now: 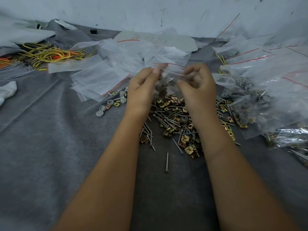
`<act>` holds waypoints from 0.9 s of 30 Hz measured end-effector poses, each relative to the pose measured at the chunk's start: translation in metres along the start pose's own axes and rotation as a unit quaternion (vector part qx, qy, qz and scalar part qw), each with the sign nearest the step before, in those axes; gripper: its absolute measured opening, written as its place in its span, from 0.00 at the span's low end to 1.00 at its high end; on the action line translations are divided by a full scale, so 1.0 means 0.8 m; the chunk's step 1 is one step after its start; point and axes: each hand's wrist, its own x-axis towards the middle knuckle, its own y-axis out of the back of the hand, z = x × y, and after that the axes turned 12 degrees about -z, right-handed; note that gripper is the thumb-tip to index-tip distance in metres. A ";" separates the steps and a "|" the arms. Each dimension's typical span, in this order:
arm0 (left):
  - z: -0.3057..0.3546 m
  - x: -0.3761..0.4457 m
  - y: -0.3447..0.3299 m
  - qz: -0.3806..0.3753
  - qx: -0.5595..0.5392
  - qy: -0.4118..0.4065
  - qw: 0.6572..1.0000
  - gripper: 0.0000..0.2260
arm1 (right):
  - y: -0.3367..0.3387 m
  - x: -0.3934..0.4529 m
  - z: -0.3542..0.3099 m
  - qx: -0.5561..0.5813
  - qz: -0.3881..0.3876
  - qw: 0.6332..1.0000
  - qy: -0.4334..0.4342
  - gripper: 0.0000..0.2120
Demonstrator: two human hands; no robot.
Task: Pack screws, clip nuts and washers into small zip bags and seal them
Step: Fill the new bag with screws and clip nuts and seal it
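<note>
A small clear zip bag (167, 75) with a red strip at its mouth hangs between my hands above the grey cloth. Grey round washers show through its lower part. My left hand (143, 87) pinches the bag's top left edge with thumb and fingers. My right hand (197, 84) pinches the top right edge, fingers curled. Below the bag lies a heap of screws and brass clip nuts (176, 120). A few loose grey washers (110, 104) lie left of the heap. A single screw (167, 161) lies apart, nearer to me.
A stack of empty zip bags (98, 79) lies at the left of my hands. Filled bags (260, 97) pile up on the right. Yellow and orange wire loops (48, 55) sit far left. White sheeting (150, 14) rises behind, and grey cloth (50, 147) covers the floor.
</note>
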 end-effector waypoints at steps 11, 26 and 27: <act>-0.007 0.008 0.012 0.117 -0.027 -0.010 0.993 0.03 | 0.007 0.006 0.006 0.148 0.008 0.988 -0.035 0.05; -0.011 0.010 0.009 0.160 -0.087 -0.021 0.983 0.05 | 0.008 0.009 0.012 0.160 -0.009 0.984 -0.075 0.08; -0.012 0.010 0.010 0.166 -0.093 -0.028 0.981 0.05 | 0.010 0.009 0.011 0.165 -0.015 0.984 -0.067 0.09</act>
